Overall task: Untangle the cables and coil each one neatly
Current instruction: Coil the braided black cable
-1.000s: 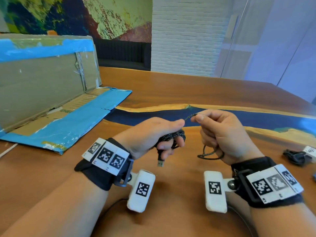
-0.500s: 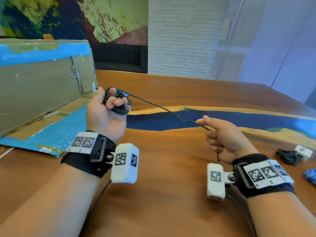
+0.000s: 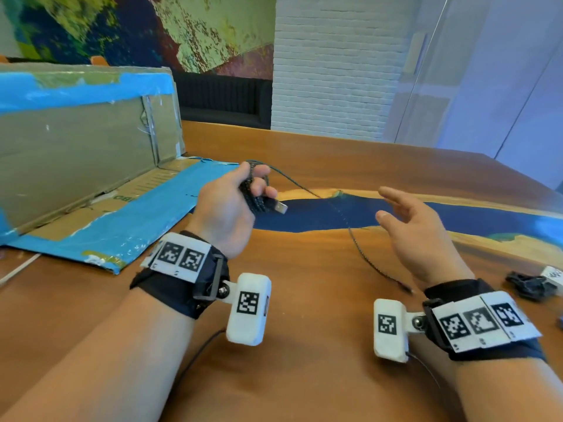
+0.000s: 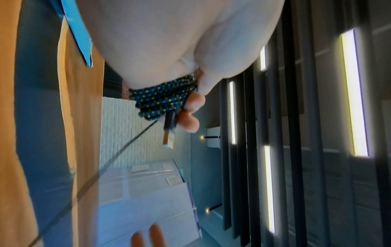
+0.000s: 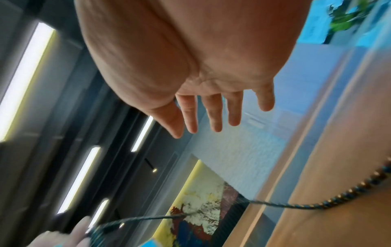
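Note:
My left hand [image 3: 243,193] grips a coil of dark braided cable [image 3: 254,199] with blue and yellow flecks, wound round its fingers [image 4: 190,103]. A USB plug [image 3: 280,207] sticks out of the coil to the right; the left wrist view shows the plug [image 4: 169,138] below the coil [image 4: 165,98]. The cable's free tail [image 3: 359,248] runs right and down in the air, ending near my right wrist. My right hand [image 3: 405,214] hovers above the table with fingers [image 5: 213,115] spread and straight, holding nothing; the tail [image 5: 296,204] passes beside it.
A flattened cardboard box with blue tape [image 3: 91,166] stands at the left on the wooden table [image 3: 304,300]. At the right edge lies a black bundled cable [image 3: 530,286] beside a white block [image 3: 554,274]. A blue resin strip [image 3: 335,214] crosses the table.
My right hand let go of the cable and opened; the tail now hangs loose. My left hand, coil in its grip, moved lower and to the right.

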`<state>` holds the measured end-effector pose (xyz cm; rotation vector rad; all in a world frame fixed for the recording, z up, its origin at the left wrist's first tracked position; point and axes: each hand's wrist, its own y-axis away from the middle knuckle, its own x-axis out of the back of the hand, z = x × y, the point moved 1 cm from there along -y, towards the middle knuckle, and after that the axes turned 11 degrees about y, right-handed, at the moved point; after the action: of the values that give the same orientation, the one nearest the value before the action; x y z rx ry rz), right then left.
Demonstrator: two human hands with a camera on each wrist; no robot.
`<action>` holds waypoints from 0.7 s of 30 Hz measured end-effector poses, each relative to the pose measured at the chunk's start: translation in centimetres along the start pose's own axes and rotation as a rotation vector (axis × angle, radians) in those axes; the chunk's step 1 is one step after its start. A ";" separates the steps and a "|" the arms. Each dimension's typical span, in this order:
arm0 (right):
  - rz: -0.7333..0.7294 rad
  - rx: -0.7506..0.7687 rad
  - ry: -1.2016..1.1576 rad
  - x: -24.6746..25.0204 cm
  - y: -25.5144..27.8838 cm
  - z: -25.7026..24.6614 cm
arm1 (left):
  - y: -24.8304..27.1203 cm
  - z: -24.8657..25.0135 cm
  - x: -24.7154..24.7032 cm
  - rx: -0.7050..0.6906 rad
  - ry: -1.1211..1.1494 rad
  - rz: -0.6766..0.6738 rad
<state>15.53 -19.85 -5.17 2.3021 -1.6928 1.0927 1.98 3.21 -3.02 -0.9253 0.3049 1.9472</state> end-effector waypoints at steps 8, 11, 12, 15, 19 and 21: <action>-0.237 0.240 -0.258 -4.4 2.4 -3.7 | 2.8 -1.8 -2.0 0.364 -0.163 -0.301; -0.324 0.251 -0.380 -4.5 2.7 -4.0 | 3.4 -1.5 -2.4 0.408 -0.185 -0.363; -0.316 0.256 -0.390 -4.4 2.8 -4.1 | 3.5 -1.4 -2.5 0.407 -0.168 -0.371; -0.222 0.169 -0.495 -4.6 3.0 -3.9 | 3.2 -1.0 -2.6 0.349 0.007 -0.325; -0.307 0.080 -0.330 -4.4 3.3 -3.9 | 1.9 -0.7 -2.0 0.142 0.344 -0.201; -0.439 0.149 -0.184 -4.3 3.8 -4.4 | 1.2 -0.9 -1.4 0.039 0.306 -0.148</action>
<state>9.49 -15.82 -5.68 2.7572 -1.0914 0.9650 1.85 1.15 -2.80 -1.1872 0.4353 1.6586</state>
